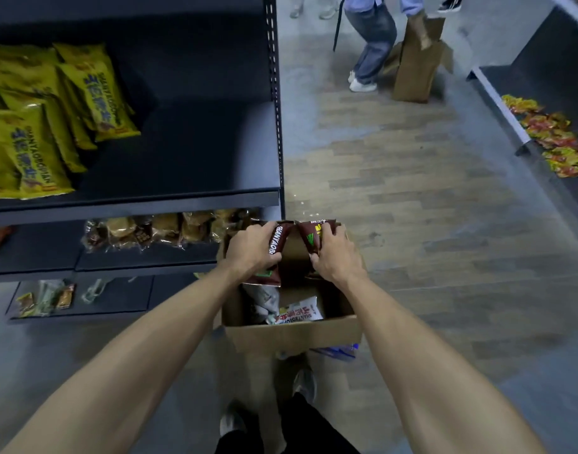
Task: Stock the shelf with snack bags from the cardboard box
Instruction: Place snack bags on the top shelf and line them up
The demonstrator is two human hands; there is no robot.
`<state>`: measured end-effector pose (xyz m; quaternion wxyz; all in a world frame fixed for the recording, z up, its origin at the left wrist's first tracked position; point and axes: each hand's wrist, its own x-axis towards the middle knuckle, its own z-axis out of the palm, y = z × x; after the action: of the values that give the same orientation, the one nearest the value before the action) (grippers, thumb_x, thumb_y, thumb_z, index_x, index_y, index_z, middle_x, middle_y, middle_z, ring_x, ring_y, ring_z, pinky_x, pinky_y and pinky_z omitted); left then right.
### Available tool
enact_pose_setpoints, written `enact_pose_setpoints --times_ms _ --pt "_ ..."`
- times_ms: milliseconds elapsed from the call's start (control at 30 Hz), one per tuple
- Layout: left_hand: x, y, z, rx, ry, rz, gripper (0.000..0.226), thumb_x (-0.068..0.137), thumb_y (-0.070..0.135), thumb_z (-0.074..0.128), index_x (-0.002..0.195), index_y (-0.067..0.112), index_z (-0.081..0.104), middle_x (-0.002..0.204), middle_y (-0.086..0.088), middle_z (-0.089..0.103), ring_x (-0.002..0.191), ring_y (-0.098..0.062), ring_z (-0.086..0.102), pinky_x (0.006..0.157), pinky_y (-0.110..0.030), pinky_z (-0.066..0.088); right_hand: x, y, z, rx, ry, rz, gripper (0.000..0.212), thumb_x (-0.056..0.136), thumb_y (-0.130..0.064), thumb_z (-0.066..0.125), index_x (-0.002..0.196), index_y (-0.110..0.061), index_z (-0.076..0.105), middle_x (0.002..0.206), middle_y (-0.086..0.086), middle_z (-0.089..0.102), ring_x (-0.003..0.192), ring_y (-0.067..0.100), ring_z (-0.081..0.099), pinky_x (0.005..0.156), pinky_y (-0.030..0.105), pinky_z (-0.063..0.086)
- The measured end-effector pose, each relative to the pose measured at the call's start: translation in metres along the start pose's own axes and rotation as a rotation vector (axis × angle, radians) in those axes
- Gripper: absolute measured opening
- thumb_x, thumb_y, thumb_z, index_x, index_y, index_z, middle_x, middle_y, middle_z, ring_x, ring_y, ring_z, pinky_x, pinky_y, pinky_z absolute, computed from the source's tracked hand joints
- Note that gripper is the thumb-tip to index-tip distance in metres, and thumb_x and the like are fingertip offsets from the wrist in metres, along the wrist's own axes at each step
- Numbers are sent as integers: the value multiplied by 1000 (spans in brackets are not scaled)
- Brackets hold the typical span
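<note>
A dark snack bag is gripped in each hand, left hand [248, 249] and right hand [335, 255], above the cardboard box [291, 334], so a lift to the shelf [183, 152] is judged next.

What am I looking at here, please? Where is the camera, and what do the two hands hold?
No machine here: a person wears one camera on the head, looking down at their own bare arms. The left hand holds a brown bag; the right hand holds a second brown bag. Both are above an open cardboard box on the floor, with white bags inside. On the left is a dark shelf with yellow bags. Another person's legs are further back.
</note>
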<state>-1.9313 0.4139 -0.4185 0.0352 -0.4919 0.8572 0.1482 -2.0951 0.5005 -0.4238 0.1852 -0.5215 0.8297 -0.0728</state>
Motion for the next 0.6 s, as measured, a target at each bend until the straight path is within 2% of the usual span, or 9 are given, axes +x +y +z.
enact_pose_setpoints --times_ms 100,167,267,367,500,600 --pt "-15 -10 -32 -35 98 70 54 73 44 72 118 22 50 103 -7 66 87 -28 64 63 -33 51 -13 -18 -23 -17 84 -25 53 85 -33 68 126 -14 40 119 14 51 105 37 60 83 44 49" --pt "-28 -19 -52 -5 131 99 53 75 44 71 117 19 50 106 -8 67 90 -29 64 66 -35 52 -26 -31 -37 -22 133 -35 52 85 -33 68 125 -15 39 117 14 51 102 37 61 81 45 51" --pt "-60 -36 -78 43 191 92 60 75 46 69 126 23 48 114 -8 66 100 -31 63 76 -39 50 -52 -57 -53 -27 200 -62 52 86 -32 67 126 -15 39 118 14 48 102 38 59 80 44 50" --pt "-103 -63 -100 28 288 100 62 74 49 69 126 23 48 115 -8 65 101 -33 63 79 -41 50 -83 -92 -60 -32 245 -100 52 85 -32 67 125 -15 39 118 14 48 102 39 59 78 44 49" --pt "-167 -109 -125 52 416 97 52 78 46 66 118 18 48 107 -8 63 96 -34 62 75 -41 48 -124 -155 -57 -25 282 -175 52 86 -33 67 126 -16 38 120 15 47 103 40 58 80 44 48" --pt "-212 -148 -148 74 488 50 55 77 45 66 122 19 47 108 -7 62 95 -32 63 76 -41 52 -149 -216 -53 -36 311 -269 53 86 -34 66 127 -17 38 118 12 47 103 39 58 82 45 49"
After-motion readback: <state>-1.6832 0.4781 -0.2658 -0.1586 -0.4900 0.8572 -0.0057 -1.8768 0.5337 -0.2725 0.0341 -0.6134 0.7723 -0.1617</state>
